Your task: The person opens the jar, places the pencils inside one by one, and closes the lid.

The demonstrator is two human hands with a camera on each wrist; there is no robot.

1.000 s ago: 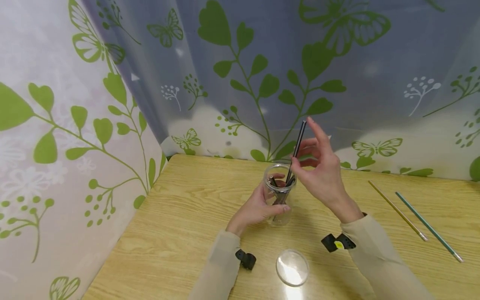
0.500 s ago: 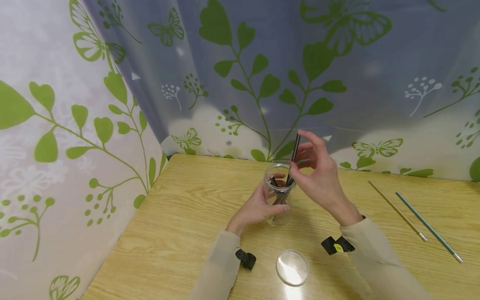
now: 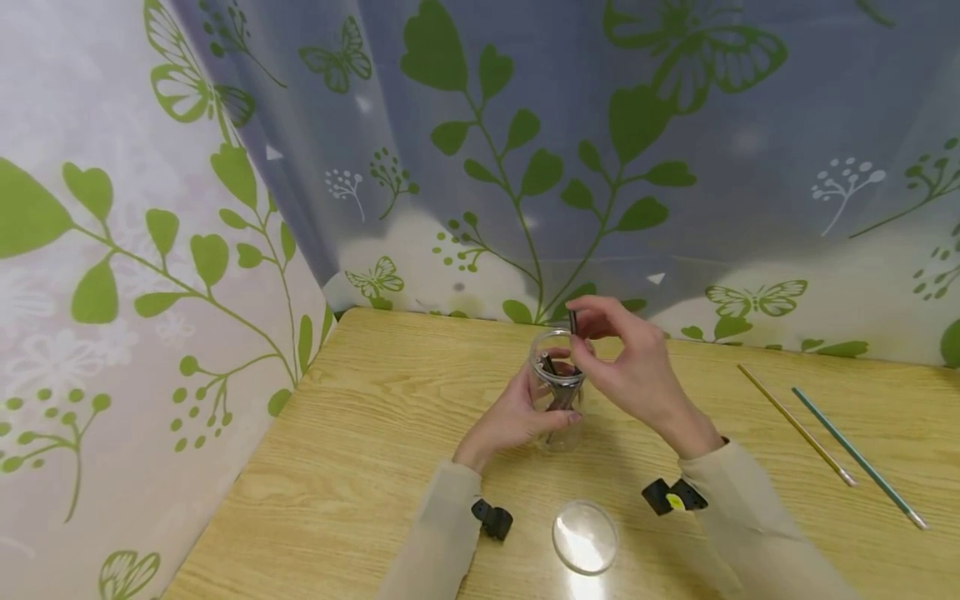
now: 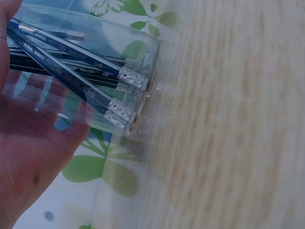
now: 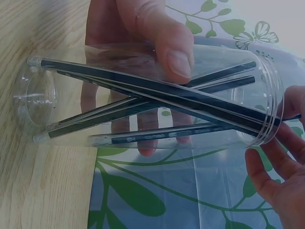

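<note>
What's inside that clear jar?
Inside the clear jar, several dark pencils lean crosswise, some eraser ends near its bottom. The left hand and their overlap hide parts, so an exact count can't be told.

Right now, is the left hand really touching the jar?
Touching. The right wrist view shows the left hand curled around the jar, thumb against its clear wall.

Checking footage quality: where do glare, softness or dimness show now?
Head: bright glare on the clear lid and table; left wrist: table grain soft, yet "HB" readable on pencils; right wrist: rather dim, backdrop cloth palest at upper right.
</note>
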